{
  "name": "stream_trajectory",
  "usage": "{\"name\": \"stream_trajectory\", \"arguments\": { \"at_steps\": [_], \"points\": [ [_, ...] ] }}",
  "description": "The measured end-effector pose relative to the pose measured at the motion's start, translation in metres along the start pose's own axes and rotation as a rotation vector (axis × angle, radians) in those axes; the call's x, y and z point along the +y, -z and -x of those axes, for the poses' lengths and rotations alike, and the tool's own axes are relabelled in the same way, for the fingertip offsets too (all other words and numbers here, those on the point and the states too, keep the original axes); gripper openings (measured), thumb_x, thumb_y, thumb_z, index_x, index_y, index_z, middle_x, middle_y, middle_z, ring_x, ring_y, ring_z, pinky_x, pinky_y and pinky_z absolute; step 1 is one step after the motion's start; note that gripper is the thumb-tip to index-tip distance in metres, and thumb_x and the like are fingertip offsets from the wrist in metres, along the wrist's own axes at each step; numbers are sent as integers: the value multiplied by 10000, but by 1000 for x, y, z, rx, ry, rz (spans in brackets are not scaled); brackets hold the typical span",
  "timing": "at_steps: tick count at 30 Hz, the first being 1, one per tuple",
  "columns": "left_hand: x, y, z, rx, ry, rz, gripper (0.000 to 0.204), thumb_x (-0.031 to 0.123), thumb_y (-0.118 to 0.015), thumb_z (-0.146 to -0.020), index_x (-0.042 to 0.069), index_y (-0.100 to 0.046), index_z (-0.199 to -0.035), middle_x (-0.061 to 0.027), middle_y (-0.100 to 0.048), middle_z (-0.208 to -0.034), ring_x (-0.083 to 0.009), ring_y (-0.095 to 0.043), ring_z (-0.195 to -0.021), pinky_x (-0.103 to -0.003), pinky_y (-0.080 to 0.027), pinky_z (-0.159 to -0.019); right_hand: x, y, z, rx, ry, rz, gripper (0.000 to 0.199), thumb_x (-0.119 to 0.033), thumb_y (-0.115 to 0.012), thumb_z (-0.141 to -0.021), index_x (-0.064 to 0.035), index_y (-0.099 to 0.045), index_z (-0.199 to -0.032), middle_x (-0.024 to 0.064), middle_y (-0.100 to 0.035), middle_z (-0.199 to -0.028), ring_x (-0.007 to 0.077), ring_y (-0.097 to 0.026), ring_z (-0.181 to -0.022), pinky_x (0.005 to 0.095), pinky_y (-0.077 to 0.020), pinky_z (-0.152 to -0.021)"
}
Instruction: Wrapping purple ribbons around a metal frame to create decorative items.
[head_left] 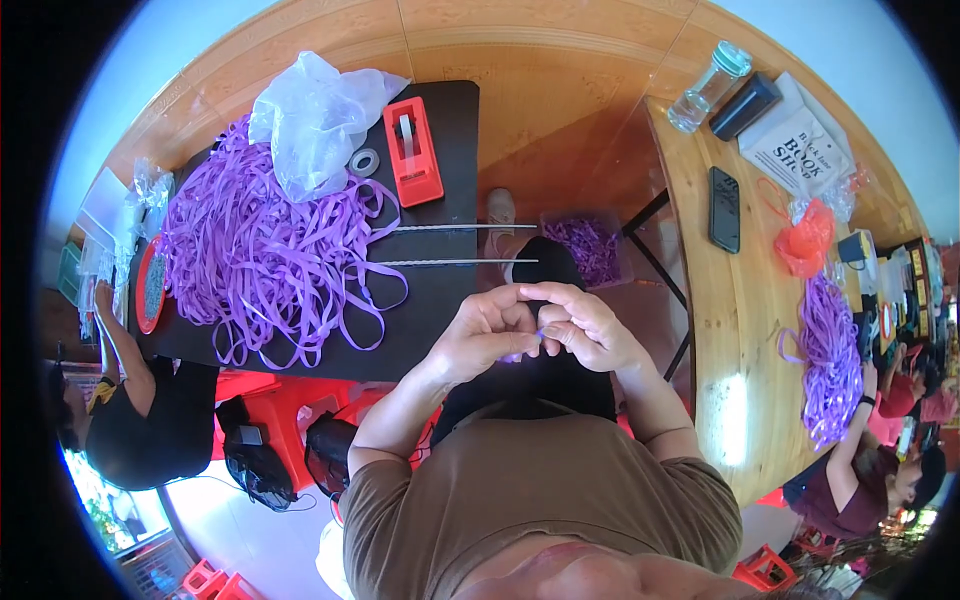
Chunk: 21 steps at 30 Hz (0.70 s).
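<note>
My left hand [488,335] and my right hand [590,328] meet in front of my body, both with fingertips pinched together. Between them shows a bit of purple ribbon [512,357], mostly hidden by the fingers. Just beyond my hands, two thin metal rods [468,227] stick out past the edge of the dark table [455,130]. A large tangled heap of purple ribbon strips [270,250] covers much of that table, with a clear plastic bag [315,130] on top. Beside the heap are a red tape dispenser [418,170] and a small grey tape roll [364,162].
A bin of purple pieces [585,250] stands on the floor between the tables. The wooden table [720,310] at right carries a phone [724,210], a bottle [708,90], a red bag [806,240] and more purple ribbons [830,360]. People sit at far left and right; a red tray [152,285] lies left.
</note>
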<state>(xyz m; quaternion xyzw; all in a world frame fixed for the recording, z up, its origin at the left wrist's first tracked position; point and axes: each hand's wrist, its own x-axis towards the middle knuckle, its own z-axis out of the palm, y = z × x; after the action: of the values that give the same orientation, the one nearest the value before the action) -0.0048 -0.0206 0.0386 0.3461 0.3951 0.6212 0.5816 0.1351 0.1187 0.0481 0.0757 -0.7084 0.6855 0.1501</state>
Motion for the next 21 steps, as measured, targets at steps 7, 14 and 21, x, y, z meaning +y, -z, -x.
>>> {"name": "stream_trajectory", "arguments": {
  "at_steps": [7,14,21],
  "points": [
    [-7,-6,0,86,-51,-96,291,-18,-596,-846,-5,-525,-1128,-42,-613,-770,-79,-559,-680,-202,-414,-576,-1,4,-1,-24,-24,133,453,58,-413,-915,-26,-403,-1360,27,-515,-636,121,-496,-547,247,-430,-537],
    [-1,-13,0,111,-65,-36,371,-27,-575,-862,9,-509,-1225,-34,-609,-780,-69,-544,-683,-190,-412,-584,-2,16,12,43,-167,91,412,-1,-530,-902,-40,-464,-1307,62,-609,-715,130,-588,-640,258,-459,-591],
    [-3,-12,1,120,-7,-30,412,-33,-566,-868,17,-495,-1270,-40,-612,-794,-73,-542,-681,-186,-430,-611,1,15,9,154,170,358,139,43,-665,-760,12,-628,-891,119,-604,-726,231,-593,-627,296,-450,-554]
  ]
}}
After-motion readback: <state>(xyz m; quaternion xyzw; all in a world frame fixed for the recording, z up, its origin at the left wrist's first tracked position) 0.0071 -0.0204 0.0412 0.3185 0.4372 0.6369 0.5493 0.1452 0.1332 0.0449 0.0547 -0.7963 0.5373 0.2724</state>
